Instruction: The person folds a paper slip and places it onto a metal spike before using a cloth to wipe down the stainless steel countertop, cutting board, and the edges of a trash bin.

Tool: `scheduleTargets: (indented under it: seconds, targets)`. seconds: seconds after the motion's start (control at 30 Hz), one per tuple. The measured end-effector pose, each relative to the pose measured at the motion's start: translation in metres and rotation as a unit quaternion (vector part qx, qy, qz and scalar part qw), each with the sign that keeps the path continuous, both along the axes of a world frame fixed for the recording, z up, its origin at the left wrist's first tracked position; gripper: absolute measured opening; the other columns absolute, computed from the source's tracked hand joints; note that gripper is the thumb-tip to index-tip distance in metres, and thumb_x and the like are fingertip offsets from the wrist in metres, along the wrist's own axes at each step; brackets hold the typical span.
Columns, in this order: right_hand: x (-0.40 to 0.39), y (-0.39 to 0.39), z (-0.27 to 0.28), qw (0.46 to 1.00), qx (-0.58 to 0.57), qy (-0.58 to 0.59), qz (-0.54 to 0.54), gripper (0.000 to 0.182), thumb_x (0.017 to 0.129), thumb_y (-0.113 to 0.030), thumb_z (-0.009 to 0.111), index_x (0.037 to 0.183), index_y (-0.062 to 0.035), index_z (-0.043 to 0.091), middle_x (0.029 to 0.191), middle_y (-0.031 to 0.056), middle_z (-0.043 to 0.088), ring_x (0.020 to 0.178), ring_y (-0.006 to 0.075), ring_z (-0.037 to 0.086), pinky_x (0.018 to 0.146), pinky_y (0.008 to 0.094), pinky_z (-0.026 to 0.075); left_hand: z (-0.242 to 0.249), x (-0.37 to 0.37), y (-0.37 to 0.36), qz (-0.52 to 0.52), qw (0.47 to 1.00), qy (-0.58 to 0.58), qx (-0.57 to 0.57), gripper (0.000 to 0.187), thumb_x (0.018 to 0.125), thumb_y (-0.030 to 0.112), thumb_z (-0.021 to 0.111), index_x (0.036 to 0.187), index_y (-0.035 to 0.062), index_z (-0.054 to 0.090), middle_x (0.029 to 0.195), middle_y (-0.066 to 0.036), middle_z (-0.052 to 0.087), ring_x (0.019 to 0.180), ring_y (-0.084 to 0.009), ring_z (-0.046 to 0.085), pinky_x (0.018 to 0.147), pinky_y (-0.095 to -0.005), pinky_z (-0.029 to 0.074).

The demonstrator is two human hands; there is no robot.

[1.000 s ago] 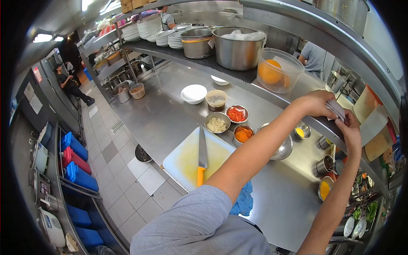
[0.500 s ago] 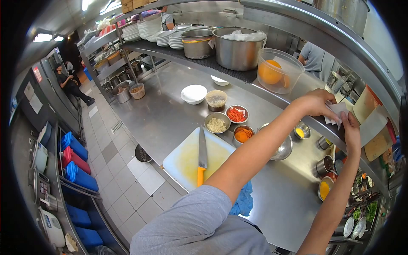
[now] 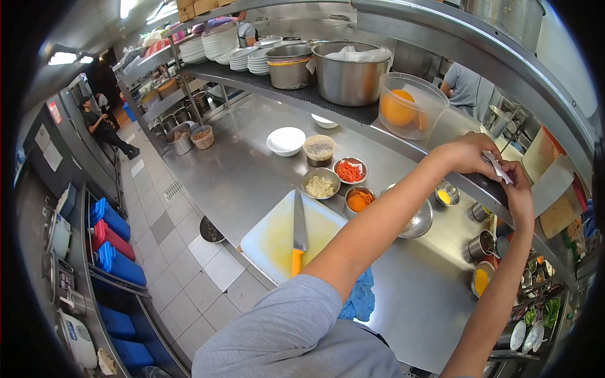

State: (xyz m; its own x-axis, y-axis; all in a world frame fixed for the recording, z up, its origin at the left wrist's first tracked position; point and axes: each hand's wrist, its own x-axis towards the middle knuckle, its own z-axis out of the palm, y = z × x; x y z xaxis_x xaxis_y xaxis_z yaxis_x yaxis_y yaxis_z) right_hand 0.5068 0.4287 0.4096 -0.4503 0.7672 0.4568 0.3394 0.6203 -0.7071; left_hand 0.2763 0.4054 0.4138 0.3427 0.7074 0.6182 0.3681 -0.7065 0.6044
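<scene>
At the right, above the front edge of a metal shelf [image 3: 403, 142], a thin, white, paper-like slip [image 3: 500, 169] sits between two bare hands: the left grip [image 3: 469, 155] pinches its upper end, and the right grip [image 3: 520, 191] pinches its lower end. A clear tub [image 3: 433, 104] holding orange fruit stands on the shelf, just left of them. Something so thin likely calls for light fingertip pressure near the edges, avoiding creases, and for care above the small metal bowl [image 3: 450, 187] of yellow food below. On the bench [image 3: 416, 290], a knife [image 3: 299, 220] lies across a cutting board [image 3: 268, 236]
</scene>
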Motion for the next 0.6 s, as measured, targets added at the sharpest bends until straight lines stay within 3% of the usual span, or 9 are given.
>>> scheduleTargets:
  seconds: [0.13,0.27,0.37,0.47,0.6]
  targets:
    - [-0.002,-0.007,0.003,0.999,-0.03,0.01,-0.029,0.017,0.097,-0.015,0.059,0.109,-0.0037,0.06,0.099,0.0027,0.063,0.093,0.0107,0.055,0.089,0.0257,0.041,0.002,0.001,-0.005,0.018,0.999,0.027,0.024,0.048,0.072,0.039,0.082,0.103,0.004,0.073,0.103,-0.017,0.069,0.098,-0.0324,0.065,0.087,-0.0387,0.051]
    - [0.004,-0.005,0.007,0.994,-0.05,-0.044,-0.085,0.026,0.099,-0.026,0.06,0.109,-0.0024,0.062,0.097,0.0025,0.064,0.088,0.01,0.053,0.084,0.0259,0.041,0.0,0.005,0.005,0.068,0.997,0.03,-0.002,0.035,0.082,0.034,0.075,0.098,0.0033,0.074,0.099,-0.017,0.069,0.094,-0.0344,0.066,0.085,-0.0397,0.051]
    - [0.001,-0.007,0.004,0.996,-0.055,0.011,-0.066,0.03,0.098,-0.03,0.061,0.108,-0.0015,0.062,0.092,0.0014,0.062,0.085,0.01,0.052,0.082,0.0262,0.041,-0.003,0.005,0.004,0.077,0.997,0.02,-0.012,0.029,0.087,0.03,0.069,0.099,0.0032,0.073,0.103,-0.017,0.068,0.098,-0.0353,0.064,0.087,-0.0401,0.05]
    - [0.001,-0.003,0.002,0.997,-0.052,0.008,-0.054,0.02,0.096,-0.02,0.061,0.106,-0.0019,0.059,0.097,0.0022,0.062,0.088,0.0098,0.053,0.083,0.0258,0.041,-0.006,0.004,0.003,0.104,0.993,0.0,0.057,0.029,0.088,0.028,0.068,0.103,0.0041,0.072,0.107,-0.016,0.065,0.103,-0.035,0.061,0.091,-0.0402,0.048]
    - [0.003,0.003,-0.003,0.999,-0.037,0.04,-0.001,0.017,0.091,-0.006,0.061,0.106,-0.0023,0.055,0.102,0.0037,0.06,0.093,0.0102,0.055,0.086,0.0261,0.042,-0.006,0.002,-0.001,0.13,0.989,-0.034,0.056,0.027,0.088,0.021,0.067,0.109,0.0049,0.067,0.111,-0.017,0.062,0.107,-0.0346,0.059,0.094,-0.0399,0.047]
